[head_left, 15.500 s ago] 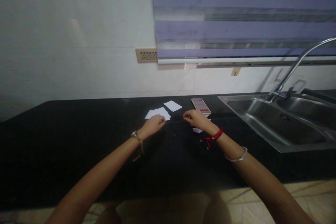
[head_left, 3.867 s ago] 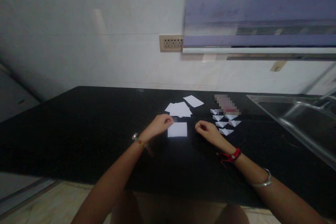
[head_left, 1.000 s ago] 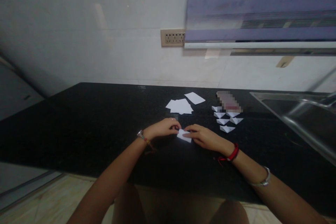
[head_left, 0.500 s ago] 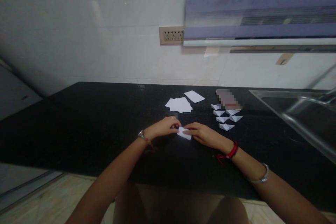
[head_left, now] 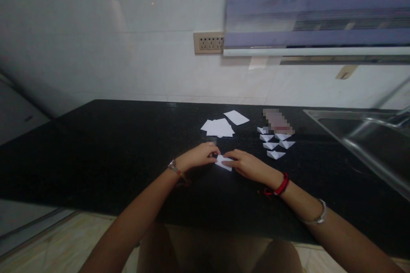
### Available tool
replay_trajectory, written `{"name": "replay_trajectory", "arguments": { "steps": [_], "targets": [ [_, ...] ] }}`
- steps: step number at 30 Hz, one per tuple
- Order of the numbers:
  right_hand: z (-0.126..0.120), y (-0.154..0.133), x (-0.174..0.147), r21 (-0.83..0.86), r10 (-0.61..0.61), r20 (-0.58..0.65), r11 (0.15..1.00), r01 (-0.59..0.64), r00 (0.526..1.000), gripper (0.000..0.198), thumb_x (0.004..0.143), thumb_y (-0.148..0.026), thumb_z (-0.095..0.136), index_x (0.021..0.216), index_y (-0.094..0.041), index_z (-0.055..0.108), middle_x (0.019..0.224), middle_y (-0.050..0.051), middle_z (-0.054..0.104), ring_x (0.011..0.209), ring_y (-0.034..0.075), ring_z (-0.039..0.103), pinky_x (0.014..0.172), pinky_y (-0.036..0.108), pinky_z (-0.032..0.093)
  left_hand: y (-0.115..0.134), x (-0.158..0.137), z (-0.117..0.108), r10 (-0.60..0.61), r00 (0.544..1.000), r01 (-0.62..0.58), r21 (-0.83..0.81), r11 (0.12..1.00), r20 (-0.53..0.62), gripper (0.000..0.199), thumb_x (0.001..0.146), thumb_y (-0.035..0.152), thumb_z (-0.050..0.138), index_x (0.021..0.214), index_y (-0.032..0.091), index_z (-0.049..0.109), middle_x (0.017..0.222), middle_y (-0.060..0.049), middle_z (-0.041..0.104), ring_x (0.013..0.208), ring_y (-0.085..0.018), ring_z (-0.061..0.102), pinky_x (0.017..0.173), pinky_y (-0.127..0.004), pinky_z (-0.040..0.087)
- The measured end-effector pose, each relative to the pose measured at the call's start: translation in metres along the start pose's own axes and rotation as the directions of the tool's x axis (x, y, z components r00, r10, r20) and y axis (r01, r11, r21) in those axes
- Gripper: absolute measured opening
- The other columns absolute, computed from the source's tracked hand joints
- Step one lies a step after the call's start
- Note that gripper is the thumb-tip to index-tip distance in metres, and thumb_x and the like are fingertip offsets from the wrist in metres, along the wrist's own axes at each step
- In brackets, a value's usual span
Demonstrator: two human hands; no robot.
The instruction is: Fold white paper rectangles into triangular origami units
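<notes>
At a black desk (head_left: 105, 153), pinching partly folded paper (head_left: 221, 158) in left hand (head_left: 201, 154) and right hand (head_left: 252, 165); beyond right hand, six folded papers (head_left: 270, 146); beyond left, unfolded sheets (head_left: 220, 127).

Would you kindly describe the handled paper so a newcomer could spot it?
On the black counter, find the loose white sheets. In front of these, a small white paper is between the left hand and right hand; unlike those sheets or the folded pieces at right, only it has fingers on it.
</notes>
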State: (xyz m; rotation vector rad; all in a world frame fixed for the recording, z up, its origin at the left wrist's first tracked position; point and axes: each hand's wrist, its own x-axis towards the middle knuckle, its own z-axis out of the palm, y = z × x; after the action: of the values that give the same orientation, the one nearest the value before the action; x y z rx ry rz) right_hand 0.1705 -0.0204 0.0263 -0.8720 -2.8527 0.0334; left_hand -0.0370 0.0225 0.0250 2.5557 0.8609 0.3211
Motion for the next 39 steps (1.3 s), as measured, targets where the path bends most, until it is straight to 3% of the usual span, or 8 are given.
{"name": "replay_trajectory", "arguments": {
  "steps": [6, 15, 23, 29, 39],
  "targets": [
    [-0.001, -0.001, 0.001, -0.06, -0.012, 0.025, 0.998, 0.014, 1.0, 0.037, 0.079, -0.009, 0.042, 0.112, -0.021, 0.051, 0.111, 0.009, 0.052, 0.094, 0.019, 0.047, 0.078, 0.032, 0.04, 0.006, -0.004, -0.001, 0.005, 1.0, -0.011, 0.212, 0.977, 0.029, 0.022, 0.079, 0.024, 0.047, 0.099, 0.021, 0.055, 0.095, -0.003, 0.05, 0.084, -0.014, 0.049, 0.071, -0.022, 0.039],
    [-0.002, -0.002, 0.001, -0.037, 0.003, 0.029, 0.999, -0.002, 1.0, 0.036, 0.08, -0.011, 0.041, 0.113, -0.022, 0.051, 0.111, 0.009, 0.051, 0.096, 0.019, 0.046, 0.079, 0.033, 0.039, 0.02, -0.011, -0.003, -0.044, 0.998, 0.02, 0.387, 0.922, 0.055, 0.022, 0.082, 0.031, 0.041, 0.096, 0.022, 0.056, 0.091, -0.003, 0.05, 0.078, -0.013, 0.05, 0.062, -0.021, 0.039],
    [-0.002, 0.0, 0.001, 0.121, 0.033, 0.018, 0.992, -0.035, 0.999, 0.042, 0.074, 0.0, 0.038, 0.11, -0.017, 0.051, 0.108, 0.007, 0.055, 0.096, 0.016, 0.045, 0.082, 0.031, 0.039, 0.016, -0.007, 0.001, -0.066, 0.997, 0.045, 0.35, 0.936, 0.05, 0.033, 0.087, 0.032, 0.028, 0.086, 0.022, 0.059, 0.085, -0.003, 0.05, 0.073, -0.012, 0.049, 0.059, -0.02, 0.038],
    [-0.004, -0.004, 0.004, 0.116, 0.057, 0.031, 0.991, -0.06, 0.998, 0.043, 0.071, 0.003, 0.036, 0.107, -0.015, 0.052, 0.106, 0.007, 0.055, 0.092, 0.016, 0.046, 0.081, 0.032, 0.04, 0.01, -0.003, 0.007, -0.099, 0.995, 0.103, 0.285, 0.953, -0.028, 0.022, 0.081, 0.031, 0.042, 0.092, 0.022, 0.059, 0.09, -0.003, 0.051, 0.081, -0.013, 0.049, 0.065, -0.021, 0.039],
    [-0.004, -0.001, 0.005, 0.185, 0.035, 0.001, 0.982, -0.035, 0.999, 0.044, 0.067, 0.004, 0.036, 0.104, -0.015, 0.052, 0.106, 0.007, 0.055, 0.094, 0.016, 0.046, 0.084, 0.033, 0.038, 0.008, -0.003, 0.006, -0.123, 0.992, 0.123, 0.213, 0.969, -0.013, 0.019, 0.077, 0.029, 0.05, 0.093, 0.023, 0.059, 0.092, -0.002, 0.051, 0.085, -0.015, 0.049, 0.068, -0.022, 0.039]
  ]
}}
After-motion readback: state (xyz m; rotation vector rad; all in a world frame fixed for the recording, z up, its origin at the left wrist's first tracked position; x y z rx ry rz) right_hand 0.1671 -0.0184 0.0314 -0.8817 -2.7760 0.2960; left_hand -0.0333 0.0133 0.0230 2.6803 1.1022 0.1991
